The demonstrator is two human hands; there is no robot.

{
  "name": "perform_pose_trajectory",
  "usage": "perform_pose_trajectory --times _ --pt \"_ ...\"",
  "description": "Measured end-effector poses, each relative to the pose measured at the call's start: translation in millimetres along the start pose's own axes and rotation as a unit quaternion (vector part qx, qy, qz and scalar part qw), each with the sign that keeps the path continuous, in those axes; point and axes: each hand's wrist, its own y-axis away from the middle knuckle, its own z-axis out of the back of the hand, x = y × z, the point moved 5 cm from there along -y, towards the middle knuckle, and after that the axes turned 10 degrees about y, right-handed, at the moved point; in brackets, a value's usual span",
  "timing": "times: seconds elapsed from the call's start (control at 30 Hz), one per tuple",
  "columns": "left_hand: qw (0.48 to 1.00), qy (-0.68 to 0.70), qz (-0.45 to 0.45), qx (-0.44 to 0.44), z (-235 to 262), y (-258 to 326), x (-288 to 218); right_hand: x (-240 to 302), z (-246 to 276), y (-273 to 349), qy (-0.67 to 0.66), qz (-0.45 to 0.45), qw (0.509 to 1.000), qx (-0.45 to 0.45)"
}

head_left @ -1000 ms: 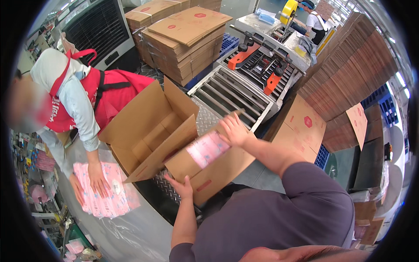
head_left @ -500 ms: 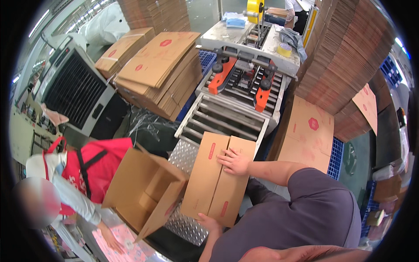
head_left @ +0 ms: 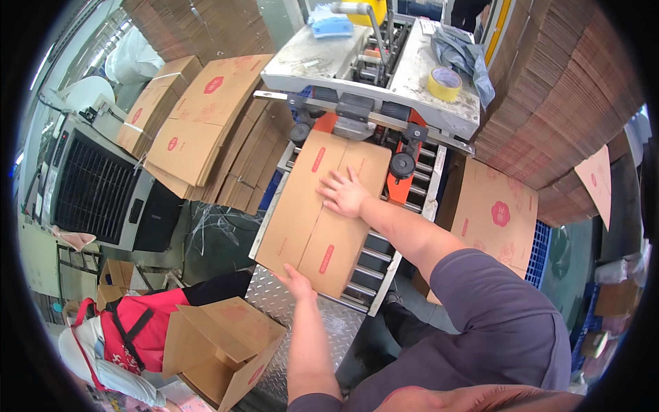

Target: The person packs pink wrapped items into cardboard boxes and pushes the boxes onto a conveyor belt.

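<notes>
Closed cardboard box [head_left: 322, 213] lies flat-topped on the roller conveyor [head_left: 374, 264] of a carton-sealing machine [head_left: 374, 89], its far end just under the machine's black and orange tape head [head_left: 357, 113]. The top flaps are folded shut, with the centre seam running lengthwise away from the person. Red printed marks show on both flaps.

Right hand [head_left: 345, 192]: open, palm down, fingers spread, pressed flat on the box top across the seam near its far half. It grips nothing. The forearm reaches in from the lower right, from a grey-purple sleeve [head_left: 508, 323].

Left hand [head_left: 296, 281]: at the near edge of the box, fingers against the near end, touching it. Whether the fingers curl under the edge cannot be told from this view.

Surroundings: a roll of yellowish packing tape [head_left: 444, 82] sits on the machine's grey top plate, right of the mast. A stack of flattened cartons [head_left: 206, 117] lies left of the conveyor. More flattened cartons [head_left: 498, 213] lean at the right of it, and tall stacks of flat board [head_left: 556, 103] stand beyond those. A dark grilled unit [head_left: 96, 185] stands at the far left. Diamond-tread steel plate [head_left: 302, 323] lies just below the conveyor's near end.

Lower left: an open, empty cardboard box [head_left: 220, 347] with its flaps up, beside another person in a red apron [head_left: 141, 329].
</notes>
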Motion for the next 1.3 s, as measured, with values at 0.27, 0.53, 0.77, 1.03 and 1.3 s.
perform_pose_trajectory --times 0.27,0.53,0.77,1.03,1.3 --pt "0.955 -0.172 0.208 0.125 45.5 63.8 78.7 -48.2 11.5 122.0 -0.151 -0.042 0.963 -0.217" --pt "0.582 -0.671 0.355 0.292 301.4 239.0 109.1 -29.2 -183.2 443.1 -0.134 -0.356 0.895 0.234" --pt "0.728 -0.534 0.413 0.119 389.8 257.1 91.8 26.8 -207.7 500.5 -0.071 -0.413 0.753 0.507" --pt "0.799 -0.431 0.391 0.154 433.3 260.9 110.3 60.5 -211.9 540.4 0.036 -0.382 0.859 0.339" --pt "0.759 -0.538 0.185 0.316 453.3 244.0 82.6 71.9 76.2 544.2 0.153 -0.311 0.931 -0.115"
